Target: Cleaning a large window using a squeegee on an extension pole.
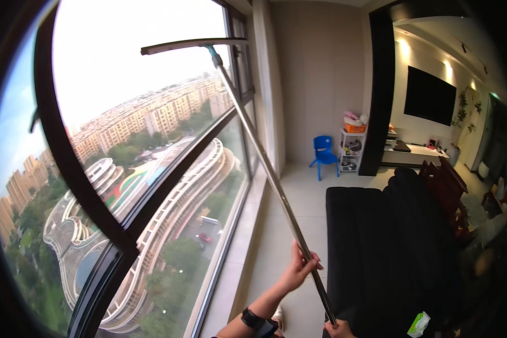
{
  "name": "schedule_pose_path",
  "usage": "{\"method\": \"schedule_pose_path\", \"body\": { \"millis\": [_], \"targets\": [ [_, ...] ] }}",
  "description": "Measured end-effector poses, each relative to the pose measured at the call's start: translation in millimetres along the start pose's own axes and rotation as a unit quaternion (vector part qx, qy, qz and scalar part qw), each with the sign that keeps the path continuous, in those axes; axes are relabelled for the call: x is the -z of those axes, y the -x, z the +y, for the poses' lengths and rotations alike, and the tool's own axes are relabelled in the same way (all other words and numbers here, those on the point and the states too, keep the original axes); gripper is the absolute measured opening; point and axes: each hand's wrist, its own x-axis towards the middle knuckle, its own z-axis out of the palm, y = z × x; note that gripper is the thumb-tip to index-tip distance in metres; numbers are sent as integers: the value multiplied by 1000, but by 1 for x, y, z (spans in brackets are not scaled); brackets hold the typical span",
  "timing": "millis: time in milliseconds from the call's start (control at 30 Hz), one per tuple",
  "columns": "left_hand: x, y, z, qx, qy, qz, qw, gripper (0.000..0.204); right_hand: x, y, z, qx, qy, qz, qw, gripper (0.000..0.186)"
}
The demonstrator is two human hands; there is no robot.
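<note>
My left hand [299, 268] is closed round the metal pole of a long-handled window squeegee [271, 174]. Lower down, at the pole's bottom end, my right hand [340, 329] is wrapped round it, partly cut off by the picture's lower edge. The pole slants up and to the left. Its wide squeegee head [180, 44] lies across the upper part of the large window [146, 84], held by a greenish joint; whether the blade touches the glass I cannot tell. A dark band circles my left wrist.
Dark window frame bars [174, 169] cross the glass, with a pale sill [231, 281] below. To the right stands a black sofa [377, 242] with a green-and-white packet [418, 324]. Farther back are a blue chair [323, 155], a white shelf rack [352, 147] and a curtain [269, 84].
</note>
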Motion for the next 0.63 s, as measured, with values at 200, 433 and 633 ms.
{"method": "schedule_pose_path", "body": {
  "millis": [200, 433, 633],
  "targets": [
    [70, -109, 13, -33, 68, 8, 997, 77, 15, -128, -58, 24, 111, 53, 992, 40],
    [128, -224, 16, -45, 103, 41, 993, 84, 52, -246, -87, 47, 68, 120, 989, 31],
    [200, -326, -4, -81, 41, 53, 994, 85, 60, -395, -68, 119, 63, 9, 991, 28]
  ]
}}
